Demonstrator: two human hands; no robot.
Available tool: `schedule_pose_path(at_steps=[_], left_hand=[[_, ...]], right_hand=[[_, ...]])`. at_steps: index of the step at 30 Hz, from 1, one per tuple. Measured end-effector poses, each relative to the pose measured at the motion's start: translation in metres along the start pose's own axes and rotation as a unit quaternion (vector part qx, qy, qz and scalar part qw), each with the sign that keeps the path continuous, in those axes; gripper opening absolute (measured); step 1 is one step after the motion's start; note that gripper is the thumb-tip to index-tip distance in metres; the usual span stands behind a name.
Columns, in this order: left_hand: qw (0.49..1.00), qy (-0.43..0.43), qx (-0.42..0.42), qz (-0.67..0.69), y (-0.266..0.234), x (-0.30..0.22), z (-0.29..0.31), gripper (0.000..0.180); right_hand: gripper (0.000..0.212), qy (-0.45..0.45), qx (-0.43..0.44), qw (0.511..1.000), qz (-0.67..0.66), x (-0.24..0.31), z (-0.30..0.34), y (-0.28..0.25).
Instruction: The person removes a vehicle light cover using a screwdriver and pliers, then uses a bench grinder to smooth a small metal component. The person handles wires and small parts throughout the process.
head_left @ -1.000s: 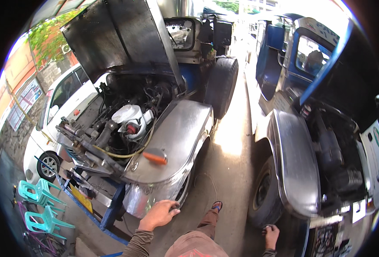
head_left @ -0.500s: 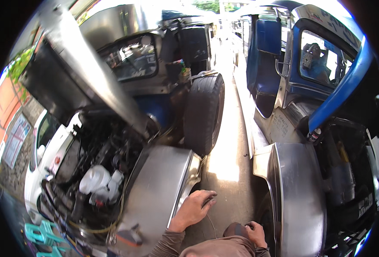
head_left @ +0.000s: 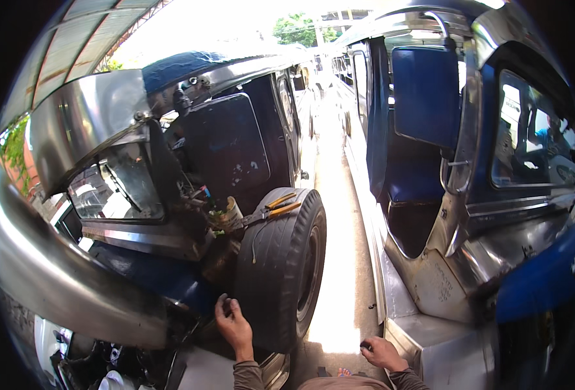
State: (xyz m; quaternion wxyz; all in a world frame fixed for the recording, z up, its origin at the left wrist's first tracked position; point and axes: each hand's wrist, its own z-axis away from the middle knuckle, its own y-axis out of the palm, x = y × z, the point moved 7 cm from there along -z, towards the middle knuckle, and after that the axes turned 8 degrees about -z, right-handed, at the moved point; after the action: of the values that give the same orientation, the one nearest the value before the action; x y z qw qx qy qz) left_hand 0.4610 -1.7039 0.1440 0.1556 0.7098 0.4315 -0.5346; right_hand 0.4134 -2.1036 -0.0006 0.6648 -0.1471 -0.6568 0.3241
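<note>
My left hand (head_left: 234, 329) is raised in front of the dark tire (head_left: 269, 260), apart from it. Its fingers are bent with a gap between them, and nothing shows in the hand. Low in the middle, my right hand (head_left: 385, 354) is held beside the metal fender (head_left: 430, 344) of the right vehicle, its fingers curled in and nothing visible in them. A long-handled cutting tool (head_left: 276, 208) with yellow-orange grips lies on top of the tire. Beside it, an open container (head_left: 227, 214) holds small items that are too small to name.
Two metal-bodied vehicles flank a narrow sunlit concrete lane (head_left: 336, 279). A raised metal hood (head_left: 73, 273) stands over the engine bay at left. Blue mirror-shaped panels (head_left: 427, 94) hang by the right vehicle's doorway. A blue panel (head_left: 538, 276) juts in at right.
My view has swung up and moved forward, so the tire and the tool on it are nearer. My left hand has lifted and its fingers have parted. The engine bay has slid toward the lower left.
</note>
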Motion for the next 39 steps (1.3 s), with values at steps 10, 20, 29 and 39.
schedule_pose_path(at_steps=[10,20,29,39], left_hand=[[0.971,-0.017,-0.125,-0.204,0.082,0.017,-0.048,0.04],[0.898,-0.15,-0.163,-0.381,0.106,-0.019,-0.048,0.045],[0.779,-0.232,-0.216,-0.541,0.057,0.017,-0.017,0.047],[0.692,-0.339,-0.451,-0.45,0.131,-0.05,-0.031,0.045]], right_hand=[[0.017,0.021,-0.085,0.98,-0.181,-0.048,-0.326,-0.126],[0.02,-0.071,-0.021,0.952,-0.298,0.019,-0.66,-0.17],[0.026,-0.209,0.175,0.93,-0.245,0.142,-0.832,-0.073],[0.035,-0.368,0.346,0.857,-0.103,0.179,-0.969,0.156]])
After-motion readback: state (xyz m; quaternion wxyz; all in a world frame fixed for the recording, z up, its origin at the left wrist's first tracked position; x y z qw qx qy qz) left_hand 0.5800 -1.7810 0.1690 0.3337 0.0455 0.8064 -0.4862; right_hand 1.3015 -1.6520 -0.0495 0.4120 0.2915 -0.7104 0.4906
